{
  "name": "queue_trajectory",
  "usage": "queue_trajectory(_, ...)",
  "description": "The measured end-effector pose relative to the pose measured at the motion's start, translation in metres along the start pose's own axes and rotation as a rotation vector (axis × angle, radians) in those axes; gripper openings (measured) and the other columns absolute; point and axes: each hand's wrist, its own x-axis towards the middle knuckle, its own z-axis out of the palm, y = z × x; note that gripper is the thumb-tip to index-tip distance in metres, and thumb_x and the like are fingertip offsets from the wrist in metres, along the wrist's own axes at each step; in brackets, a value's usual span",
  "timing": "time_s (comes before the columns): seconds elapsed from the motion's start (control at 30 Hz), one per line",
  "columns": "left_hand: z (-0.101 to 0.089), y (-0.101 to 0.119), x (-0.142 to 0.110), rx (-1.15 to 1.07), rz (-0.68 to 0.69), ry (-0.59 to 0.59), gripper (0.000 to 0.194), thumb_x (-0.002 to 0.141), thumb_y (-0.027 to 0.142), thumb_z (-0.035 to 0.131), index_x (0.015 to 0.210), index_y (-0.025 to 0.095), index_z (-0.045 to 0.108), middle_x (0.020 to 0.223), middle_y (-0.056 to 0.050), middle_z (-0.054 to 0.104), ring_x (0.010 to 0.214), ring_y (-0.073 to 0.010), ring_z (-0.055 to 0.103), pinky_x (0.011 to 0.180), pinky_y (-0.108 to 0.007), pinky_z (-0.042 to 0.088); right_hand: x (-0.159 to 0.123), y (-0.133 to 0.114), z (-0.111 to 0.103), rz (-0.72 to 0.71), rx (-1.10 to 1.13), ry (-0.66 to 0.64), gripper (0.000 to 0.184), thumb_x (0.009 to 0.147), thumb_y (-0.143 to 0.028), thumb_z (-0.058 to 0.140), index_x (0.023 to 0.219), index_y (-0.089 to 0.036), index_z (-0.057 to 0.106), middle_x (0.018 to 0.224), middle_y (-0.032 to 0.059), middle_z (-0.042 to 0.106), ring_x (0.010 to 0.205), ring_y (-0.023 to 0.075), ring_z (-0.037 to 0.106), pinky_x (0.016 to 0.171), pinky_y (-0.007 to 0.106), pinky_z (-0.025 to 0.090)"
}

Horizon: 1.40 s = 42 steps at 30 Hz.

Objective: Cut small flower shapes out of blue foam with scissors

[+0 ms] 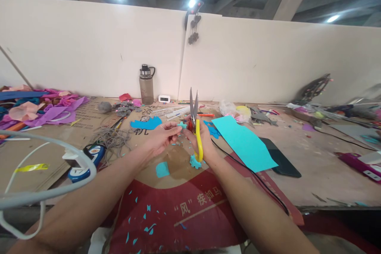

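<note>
Between the fingertips of my left hand (166,135) is a small turquoise cutout (182,125) with a notched edge. My right hand (205,137) is closed around yellow-handled scissors (199,143), their blades pointing up and slightly apart; its fingertips come close to the cutout. Just below the right hand lies a turquoise gear-shaped piece (195,161). A small turquoise square (162,169) rests on the cardboard in front of me. To the right is a large turquoise sheet (245,143), partly covering a dark phone-like slab (281,158).
Small turquoise scraps (149,228) litter the red cardboard (190,198). A water bottle (146,87) and white digital clock (164,99) stand by the partition. Grey yarn (111,141), a blue power strip (89,162) and a white looped cable (89,162) are left. A black cable (253,172) runs right.
</note>
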Motion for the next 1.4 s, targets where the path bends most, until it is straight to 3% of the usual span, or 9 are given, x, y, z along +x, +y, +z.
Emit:
queue_trajectory(0.23,-0.004,0.011,0.001,0.014,0.144,0.087,0.041,0.06,0.033,0.1,0.072,0.017,0.064,0.068,0.0,0.069,0.057,-0.0117,0.065,0.054,-0.023,0.048,-0.002,-0.011,0.0,0.073,0.099,-0.067,0.042,0.088,-0.054,0.076,0.11,-0.025,0.055,0.084,-0.0023,0.054,0.07,0.0162,0.052,0.064,0.032,0.046)
queue_trajectory(0.4,-0.009,0.025,0.003,0.06,0.218,0.067,0.034,0.062,0.03,0.096,0.068,0.016,0.065,0.06,0.0,0.065,0.047,-0.0074,0.054,0.051,-0.022,0.044,0.0,-0.009,-0.008,0.159,0.02,-0.216,0.046,0.094,-0.066,0.068,0.106,-0.023,0.059,0.076,-0.002,0.052,0.071,0.0186,0.053,0.063,0.032,0.045)
queue_trajectory(0.7,-0.017,0.035,0.005,0.047,0.22,0.114,0.039,0.054,0.03,0.1,0.063,0.015,0.065,0.061,0.0,0.066,0.046,-0.0041,0.047,0.049,-0.021,0.038,-0.004,-0.025,-0.014,0.156,-0.122,-0.432,0.037,0.103,-0.059,0.06,0.09,-0.025,0.054,0.078,0.002,0.055,0.08,0.0226,0.057,0.069,0.037,0.052)
queue_trajectory(1.0,-0.019,0.037,0.006,0.097,0.182,0.114,0.04,0.049,0.026,0.103,0.062,0.014,0.067,0.059,-0.001,0.065,0.047,-0.0033,0.045,0.049,-0.02,0.035,-0.005,-0.021,-0.013,0.161,-0.082,-0.435,0.045,0.103,-0.065,0.06,0.084,-0.026,0.049,0.072,-0.0007,0.05,0.066,0.0181,0.049,0.057,0.033,0.044)
queue_trajectory(1.4,-0.02,0.037,0.006,0.125,0.162,0.113,0.035,0.051,0.024,0.099,0.062,0.013,0.067,0.061,-0.002,0.065,0.048,-0.0034,0.046,0.049,-0.02,0.034,-0.007,-0.014,-0.011,0.178,0.027,-0.44,0.049,0.1,-0.073,0.062,0.087,-0.026,0.055,0.066,-0.0046,0.049,0.052,0.013,0.044,0.046,0.029,0.037)
